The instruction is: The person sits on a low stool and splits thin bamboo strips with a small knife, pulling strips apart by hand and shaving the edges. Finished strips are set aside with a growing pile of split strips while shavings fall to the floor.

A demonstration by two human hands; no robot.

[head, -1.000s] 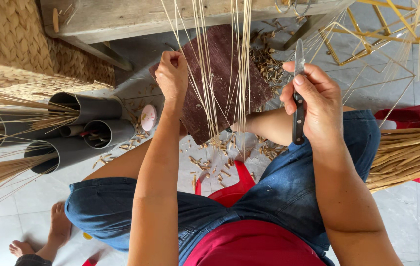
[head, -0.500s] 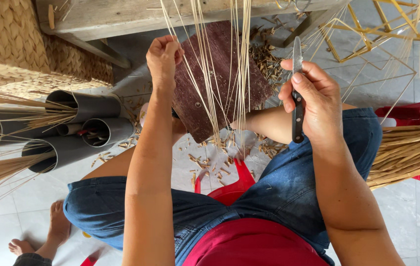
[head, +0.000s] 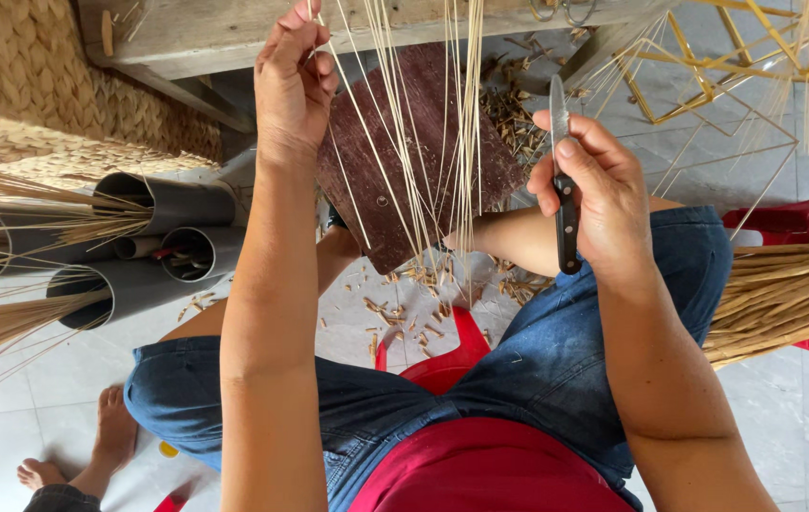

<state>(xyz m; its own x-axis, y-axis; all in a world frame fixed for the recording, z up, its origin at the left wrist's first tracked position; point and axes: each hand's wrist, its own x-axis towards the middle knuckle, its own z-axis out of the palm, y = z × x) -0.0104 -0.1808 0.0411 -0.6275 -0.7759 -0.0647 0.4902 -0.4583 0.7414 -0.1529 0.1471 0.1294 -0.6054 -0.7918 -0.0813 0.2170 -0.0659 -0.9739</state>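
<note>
My left hand (head: 295, 81) is raised near the top of the view, its fingers pinched on a bunch of thin pale straw stems (head: 423, 142) that hang down in front of me. The stems' lower ends reach a dark wooden board (head: 395, 180) leaning between my knees. My right hand (head: 599, 194) grips a small knife (head: 561, 180) by its dark handle, blade pointing up, just right of the stems and apart from them. Short cut straw bits (head: 404, 303) lie on the white floor below.
Several grey plastic pipes (head: 153, 251) holding straw lie at left beneath a woven mat (head: 35, 85). A straw bundle (head: 784, 294) rests on a red stool (head: 803, 223) at right. A wooden bench edge (head: 205, 38) and yellow wire frames (head: 708, 66) stand ahead. Another person's bare foot (head: 110, 436) shows at lower left.
My left hand has moved upward along the stems, toward the top of the view. The right hand with the knife has stayed about where it was.
</note>
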